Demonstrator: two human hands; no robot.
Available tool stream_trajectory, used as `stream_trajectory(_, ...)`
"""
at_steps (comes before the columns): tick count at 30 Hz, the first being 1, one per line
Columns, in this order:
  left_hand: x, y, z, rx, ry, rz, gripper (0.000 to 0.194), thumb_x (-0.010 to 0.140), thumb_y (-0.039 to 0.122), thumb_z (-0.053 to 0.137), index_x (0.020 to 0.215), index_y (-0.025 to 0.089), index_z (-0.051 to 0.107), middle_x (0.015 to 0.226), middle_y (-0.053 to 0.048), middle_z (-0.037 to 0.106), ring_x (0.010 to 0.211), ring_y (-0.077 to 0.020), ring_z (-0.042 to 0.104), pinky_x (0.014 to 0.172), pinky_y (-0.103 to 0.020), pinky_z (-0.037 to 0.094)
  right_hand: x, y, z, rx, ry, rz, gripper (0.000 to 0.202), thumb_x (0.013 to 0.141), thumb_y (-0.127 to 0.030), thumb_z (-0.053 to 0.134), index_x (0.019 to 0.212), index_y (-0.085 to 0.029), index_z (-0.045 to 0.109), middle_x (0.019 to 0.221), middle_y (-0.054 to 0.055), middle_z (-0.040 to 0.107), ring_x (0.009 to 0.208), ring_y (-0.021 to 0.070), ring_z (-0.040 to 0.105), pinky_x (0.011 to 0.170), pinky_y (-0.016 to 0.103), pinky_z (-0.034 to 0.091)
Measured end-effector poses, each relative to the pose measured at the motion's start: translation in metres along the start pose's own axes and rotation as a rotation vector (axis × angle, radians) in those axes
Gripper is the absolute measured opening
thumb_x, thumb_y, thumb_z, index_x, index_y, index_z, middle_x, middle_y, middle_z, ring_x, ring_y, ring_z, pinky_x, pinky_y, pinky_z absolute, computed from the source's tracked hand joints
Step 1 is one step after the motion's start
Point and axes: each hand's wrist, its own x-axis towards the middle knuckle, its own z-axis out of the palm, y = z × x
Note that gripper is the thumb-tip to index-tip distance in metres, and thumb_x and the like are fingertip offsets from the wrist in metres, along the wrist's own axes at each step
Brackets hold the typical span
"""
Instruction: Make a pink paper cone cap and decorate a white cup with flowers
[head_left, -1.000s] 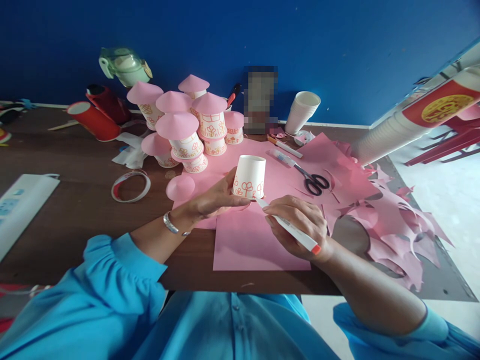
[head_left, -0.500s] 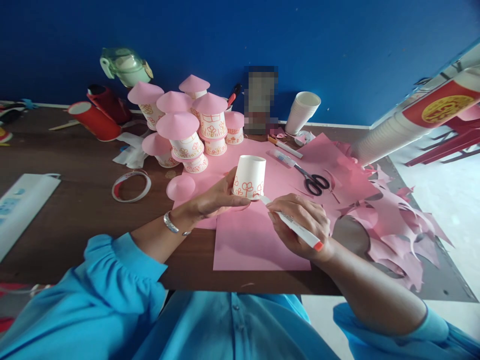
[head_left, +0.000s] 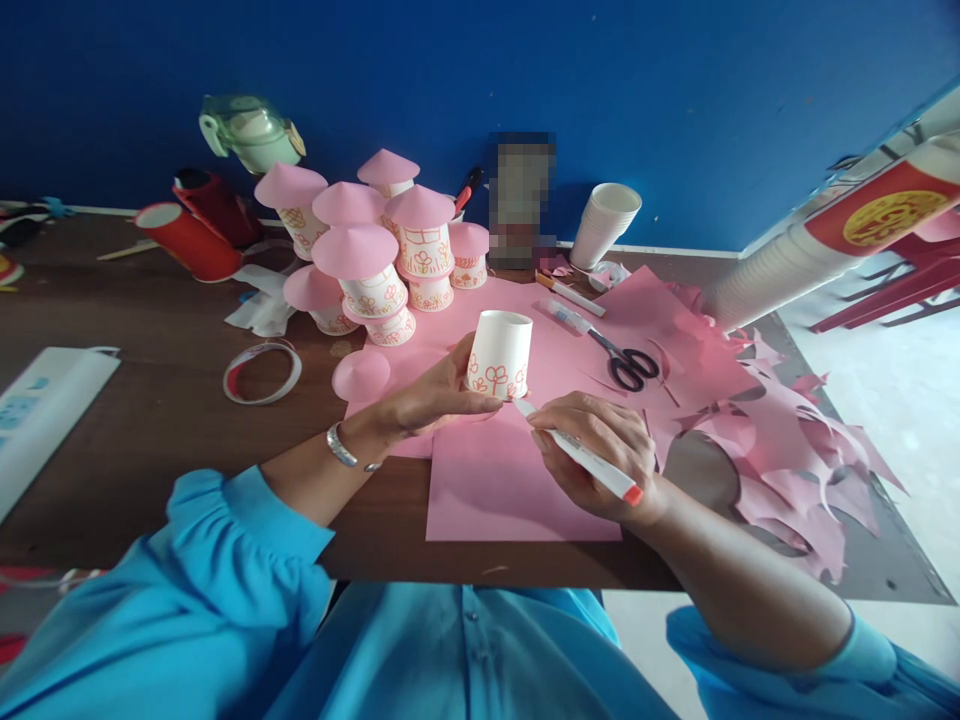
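Note:
My left hand grips a white paper cup, turned upside down, with red flowers drawn around its lower part. In my right hand is a white marker with a red end, held like a pen. Its tip meets the cup near the rim at the bottom; the exact contact is too small to make out. Below the hands lies a pink paper sheet. Beyond the cup stand several decorated cups topped with pink paper cones. A loose pink cone rests left of the cup.
Black-handled scissors, a glue stick and another marker lie behind my right hand. Pink paper scraps cover the right side. A tape roll sits left; stacked cups stand by the blue wall.
My right hand and the marker have shifted slightly to the left and down along the cup's rim. The cup has barely turned in my left hand.

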Motion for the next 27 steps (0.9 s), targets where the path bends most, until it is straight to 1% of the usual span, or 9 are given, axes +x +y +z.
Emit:
stream_trajectory(6, 0.0011, -0.0015, -0.0021, 0.003, -0.001, 0.021, 0.061, 0.078, 0.022, 0.084, 0.130, 0.024, 0.052, 0.113, -0.007, 0.066, 0.103, -0.0221, 0.063, 0.087, -0.036, 0.051, 0.0001, 0.0004, -0.0003, -0.014, -0.007, -0.010, 0.011, 0.095, -0.010, 0.060, 0.103, -0.018, 0.063, 0.079, 0.004, 0.073, 0.069, 0.0146, 0.073, 0.065, 0.027, 0.062)
stream_trajectory(10, 0.0022, -0.0029, -0.0033, 0.011, -0.017, 0.027, 0.060, 0.078, 0.024, 0.084, 0.127, 0.024, 0.051, 0.111, -0.006, 0.066, 0.101, -0.0212, 0.063, 0.086, -0.035, 0.050, -0.0001, 0.0007, 0.0013, -0.015, -0.015, -0.014, 0.010, 0.095, -0.009, 0.060, 0.102, -0.017, 0.063, 0.078, 0.005, 0.073, 0.069, 0.0148, 0.073, 0.065, 0.027, 0.062)
stream_trajectory(15, 0.0019, -0.0057, -0.0044, 0.038, -0.007, -0.008, 0.064, 0.078, 0.027, 0.085, 0.131, 0.025, 0.048, 0.114, -0.006, 0.065, 0.104, -0.0224, 0.063, 0.088, -0.037, 0.050, 0.0002, 0.0007, 0.0017, -0.028, -0.008, -0.018, 0.010, 0.095, -0.008, 0.061, 0.101, -0.016, 0.064, 0.079, 0.006, 0.074, 0.069, 0.0150, 0.073, 0.065, 0.027, 0.063)
stream_trajectory(20, 0.0024, -0.0095, -0.0069, 0.037, -0.028, 0.024, 0.068, 0.076, 0.026, 0.087, 0.133, 0.026, 0.049, 0.113, -0.005, 0.065, 0.102, -0.0219, 0.064, 0.091, -0.038, 0.050, 0.0005, 0.0006, 0.0002, -0.030, -0.008, -0.021, 0.012, 0.095, -0.008, 0.060, 0.103, -0.016, 0.063, 0.081, 0.005, 0.074, 0.070, 0.0146, 0.073, 0.066, 0.026, 0.063)
stream_trajectory(23, 0.0027, -0.0094, -0.0071, 0.056, -0.029, 0.015, 0.070, 0.076, 0.027, 0.086, 0.134, 0.026, 0.049, 0.114, -0.006, 0.065, 0.103, -0.0228, 0.063, 0.089, -0.038, 0.050, 0.0001, 0.0008, 0.0004, -0.022, -0.015, -0.023, 0.013, 0.095, -0.008, 0.061, 0.105, -0.017, 0.063, 0.082, 0.005, 0.074, 0.072, 0.0154, 0.074, 0.067, 0.027, 0.064)
stream_trajectory(27, 0.0028, -0.0087, -0.0068, 0.073, -0.025, 0.008, 0.069, 0.075, 0.028, 0.087, 0.133, 0.026, 0.048, 0.112, -0.005, 0.063, 0.101, -0.0211, 0.062, 0.086, -0.037, 0.049, -0.0005, 0.0014, 0.0009, -0.006, -0.027, -0.022, 0.014, 0.095, -0.009, 0.061, 0.107, -0.017, 0.063, 0.084, 0.006, 0.074, 0.074, 0.0161, 0.074, 0.068, 0.029, 0.064)
